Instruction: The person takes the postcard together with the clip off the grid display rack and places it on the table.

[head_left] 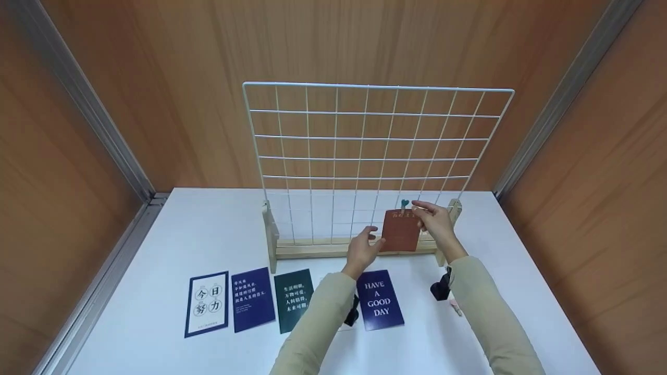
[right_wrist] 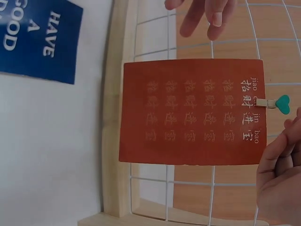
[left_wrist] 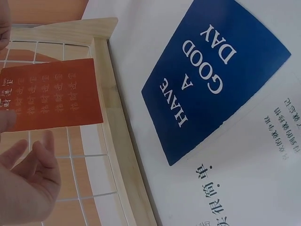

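Note:
A red card (head_left: 400,234) with Chinese characters hangs upright at the lower right of a white wire grid (head_left: 376,86). At its top edge sits a small wooden clip with a green heart (right_wrist: 282,104). My left hand (head_left: 361,253) is beside the card's left edge, fingers loosely bent and holding nothing; in the right wrist view a gap separates its fingertips from the card. Close to the card's upper right corner is my right hand (head_left: 439,225), its fingers loosely bent. Whether a fingertip touches that corner I cannot tell.
A wooden base (head_left: 312,250) carries the grid. In front lie a white card with a blue border (head_left: 207,323), a purple-blue card (head_left: 252,312), a green card (head_left: 292,278) and a blue "HAVE A GOOD DAY" card (head_left: 380,291). My left arm partly covers a white card (left_wrist: 254,179). A small clip (head_left: 456,308) lies at right.

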Demonstrator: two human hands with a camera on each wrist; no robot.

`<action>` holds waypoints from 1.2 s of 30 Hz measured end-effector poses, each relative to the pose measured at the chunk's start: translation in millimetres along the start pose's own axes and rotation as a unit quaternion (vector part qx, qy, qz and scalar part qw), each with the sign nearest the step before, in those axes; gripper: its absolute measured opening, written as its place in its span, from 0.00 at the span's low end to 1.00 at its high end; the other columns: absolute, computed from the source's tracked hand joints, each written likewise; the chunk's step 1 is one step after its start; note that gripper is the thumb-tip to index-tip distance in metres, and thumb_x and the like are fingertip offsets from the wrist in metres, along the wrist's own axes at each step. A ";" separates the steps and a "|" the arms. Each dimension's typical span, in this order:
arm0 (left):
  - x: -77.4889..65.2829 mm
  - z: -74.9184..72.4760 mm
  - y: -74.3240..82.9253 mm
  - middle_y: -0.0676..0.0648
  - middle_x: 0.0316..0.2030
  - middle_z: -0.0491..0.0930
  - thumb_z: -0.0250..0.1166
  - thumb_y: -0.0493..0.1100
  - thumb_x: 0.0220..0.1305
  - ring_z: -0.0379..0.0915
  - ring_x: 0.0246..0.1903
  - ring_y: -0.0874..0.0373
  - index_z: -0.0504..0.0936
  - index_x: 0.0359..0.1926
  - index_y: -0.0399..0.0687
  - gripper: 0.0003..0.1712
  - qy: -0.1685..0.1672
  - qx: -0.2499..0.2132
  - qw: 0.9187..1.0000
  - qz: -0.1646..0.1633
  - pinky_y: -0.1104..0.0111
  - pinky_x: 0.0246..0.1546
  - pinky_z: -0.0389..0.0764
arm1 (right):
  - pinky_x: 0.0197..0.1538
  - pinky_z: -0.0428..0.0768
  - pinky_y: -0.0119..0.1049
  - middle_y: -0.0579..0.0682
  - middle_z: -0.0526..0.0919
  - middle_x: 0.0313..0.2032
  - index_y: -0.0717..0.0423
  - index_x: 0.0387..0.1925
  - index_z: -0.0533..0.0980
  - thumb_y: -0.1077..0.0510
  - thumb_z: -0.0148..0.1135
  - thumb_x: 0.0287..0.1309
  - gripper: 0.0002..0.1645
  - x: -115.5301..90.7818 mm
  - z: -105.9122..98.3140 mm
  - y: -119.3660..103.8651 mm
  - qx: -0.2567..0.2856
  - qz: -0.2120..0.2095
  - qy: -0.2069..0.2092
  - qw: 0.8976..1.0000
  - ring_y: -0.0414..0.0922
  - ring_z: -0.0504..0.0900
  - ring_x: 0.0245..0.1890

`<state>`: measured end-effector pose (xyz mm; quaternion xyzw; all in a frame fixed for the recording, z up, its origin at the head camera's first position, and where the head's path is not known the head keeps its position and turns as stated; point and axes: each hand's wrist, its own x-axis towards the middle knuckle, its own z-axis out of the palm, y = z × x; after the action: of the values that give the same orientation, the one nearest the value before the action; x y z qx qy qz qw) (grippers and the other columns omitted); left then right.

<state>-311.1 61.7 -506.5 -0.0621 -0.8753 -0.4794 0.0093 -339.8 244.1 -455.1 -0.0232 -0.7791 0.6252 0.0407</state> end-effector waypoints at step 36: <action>19.6 3.9 14.6 0.43 0.39 0.76 0.58 0.37 0.58 0.75 0.35 0.54 0.71 0.53 0.40 0.20 0.009 -0.172 0.983 -0.055 0.70 0.33 0.75 | 0.17 0.67 0.24 0.46 0.69 0.15 0.63 0.54 0.69 0.60 0.51 0.59 0.21 12.3 13.9 -6.2 0.027 0.041 -0.033 0.998 0.34 0.66 0.13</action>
<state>-328.7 74.7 -494.9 -0.0101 -0.7816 -0.6234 -0.0205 -353.2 230.3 -451.6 -0.0338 -0.7615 0.6472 -0.0098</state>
